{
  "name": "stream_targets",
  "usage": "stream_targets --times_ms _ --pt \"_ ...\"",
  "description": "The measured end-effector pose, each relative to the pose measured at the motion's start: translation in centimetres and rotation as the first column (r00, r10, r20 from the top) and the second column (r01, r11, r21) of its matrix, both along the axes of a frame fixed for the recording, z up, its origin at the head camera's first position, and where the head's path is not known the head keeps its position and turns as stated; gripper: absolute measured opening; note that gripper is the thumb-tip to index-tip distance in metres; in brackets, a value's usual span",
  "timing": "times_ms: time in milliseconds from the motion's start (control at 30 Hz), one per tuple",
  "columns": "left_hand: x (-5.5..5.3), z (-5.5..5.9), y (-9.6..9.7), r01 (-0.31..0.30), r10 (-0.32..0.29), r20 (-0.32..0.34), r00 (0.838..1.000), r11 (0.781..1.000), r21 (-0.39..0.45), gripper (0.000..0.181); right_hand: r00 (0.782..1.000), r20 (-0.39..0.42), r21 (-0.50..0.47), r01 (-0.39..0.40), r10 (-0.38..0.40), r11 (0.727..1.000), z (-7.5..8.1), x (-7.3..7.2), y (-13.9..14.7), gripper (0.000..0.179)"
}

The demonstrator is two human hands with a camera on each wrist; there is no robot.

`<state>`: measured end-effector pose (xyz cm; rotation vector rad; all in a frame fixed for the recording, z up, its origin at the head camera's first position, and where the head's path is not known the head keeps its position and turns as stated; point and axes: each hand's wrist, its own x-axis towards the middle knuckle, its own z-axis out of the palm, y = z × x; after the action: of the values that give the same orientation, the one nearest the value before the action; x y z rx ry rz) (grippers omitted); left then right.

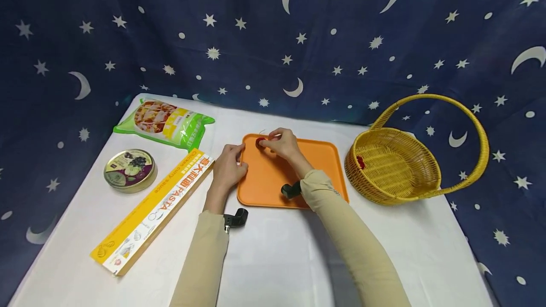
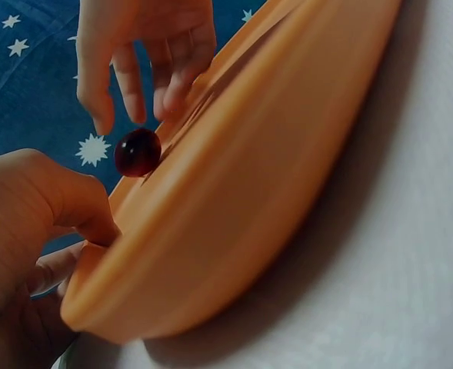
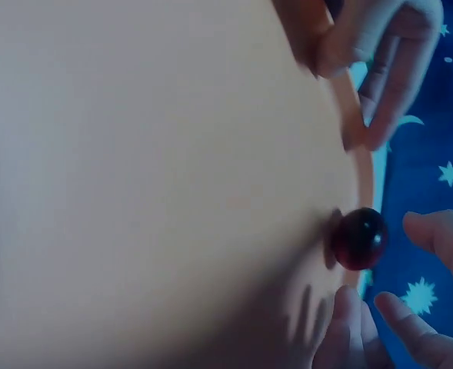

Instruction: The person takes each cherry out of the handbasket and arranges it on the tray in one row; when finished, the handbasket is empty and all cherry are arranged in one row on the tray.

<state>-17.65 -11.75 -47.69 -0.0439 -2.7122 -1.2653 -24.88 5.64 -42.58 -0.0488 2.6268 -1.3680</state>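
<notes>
A glossy dark red cherry (image 1: 259, 143) with a thin stem lies in the back left corner of the orange tray (image 1: 266, 186). Around the cherry, my right hand (image 1: 285, 146) has its fingers spread, and both wrist views show a gap between fingertips and fruit. My left hand (image 1: 228, 168) grips the tray's left rim, thumb over the inner side and fingers outside. The left wrist view shows the cherry (image 2: 138, 152) just beyond that thumb. In the right wrist view the cherry (image 3: 361, 239) sits beside the rim, with the right fingers below and right of it.
Right of the tray stands a yellow wicker basket (image 1: 392, 198) with a tall handle and something small and red (image 1: 360, 162) inside. To the left lie a long pasta box (image 1: 153, 212), a round tin (image 1: 130, 169) and a green food bag (image 1: 166, 122). A star-patterned curtain hangs behind.
</notes>
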Motion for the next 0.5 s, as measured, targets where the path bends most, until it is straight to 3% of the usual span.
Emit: stream_targets --times_ms 200,500 --pt "0.1 0.0 -0.1 -0.005 0.005 -0.006 1.0 1.0 0.02 0.06 1.0 0.013 -0.014 0.0 0.001 1.0 1.4 0.3 1.5 0.036" --pt "0.3 0.2 0.2 0.0 -0.001 0.006 1.0 1.0 0.025 0.059 0.999 -0.033 0.095 0.038 -0.035 0.995 3.7 0.4 5.3 0.03"
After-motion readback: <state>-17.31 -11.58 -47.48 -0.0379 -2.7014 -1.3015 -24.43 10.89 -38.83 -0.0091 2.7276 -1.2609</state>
